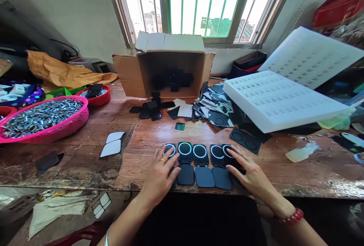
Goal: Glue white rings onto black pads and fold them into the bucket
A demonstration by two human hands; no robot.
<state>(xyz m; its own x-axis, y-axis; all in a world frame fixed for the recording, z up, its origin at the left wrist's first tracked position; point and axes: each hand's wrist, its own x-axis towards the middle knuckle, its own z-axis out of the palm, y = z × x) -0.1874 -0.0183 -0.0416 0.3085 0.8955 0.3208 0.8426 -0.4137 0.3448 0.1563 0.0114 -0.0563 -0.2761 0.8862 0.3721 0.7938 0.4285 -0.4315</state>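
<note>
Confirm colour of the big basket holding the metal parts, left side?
Pink basket, bright magenta; clearest in the head view, far left.

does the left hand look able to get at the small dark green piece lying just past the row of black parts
Probably yes. The left hand rests on the row's left end, and the green piece lies just beyond on bare wooden table, with only the low black parts between.
</note>
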